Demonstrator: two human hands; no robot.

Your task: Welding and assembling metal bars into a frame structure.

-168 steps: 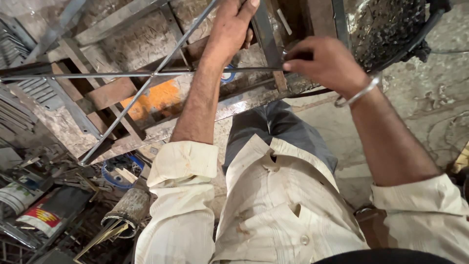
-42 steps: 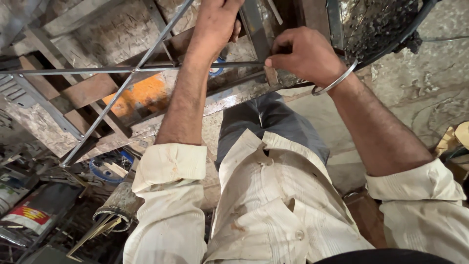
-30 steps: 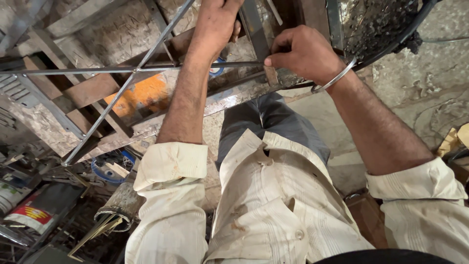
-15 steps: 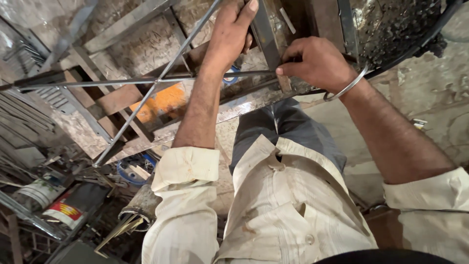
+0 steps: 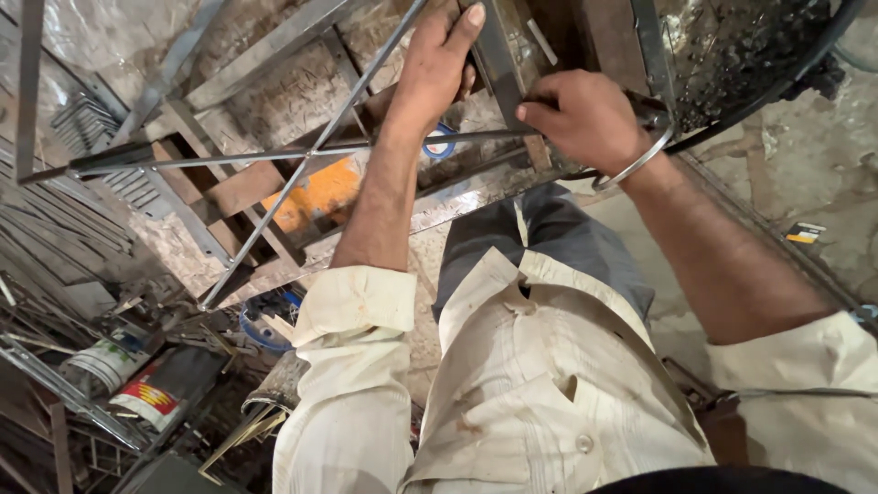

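Head view, left hand (image 5: 430,69) spread flat over crossed steel rods (image 5: 311,155); right hand (image 5: 581,119) fisted around horizontal rod's end

At your lower left lie a white labelled can (image 5: 99,364) and a red-yellow-white package (image 5: 146,401); a small black-and-yellow label (image 5: 805,233) lies far right.

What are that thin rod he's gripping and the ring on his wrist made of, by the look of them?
The thin rod in the right hand looks like bare steel: dull grey, straight, with a faint sheen and no paint. The bangle on that wrist seems polished metal, perhaps steel or silver; it shines brighter and smoother. The left hand rests on a flat grey bar, probably steel too.
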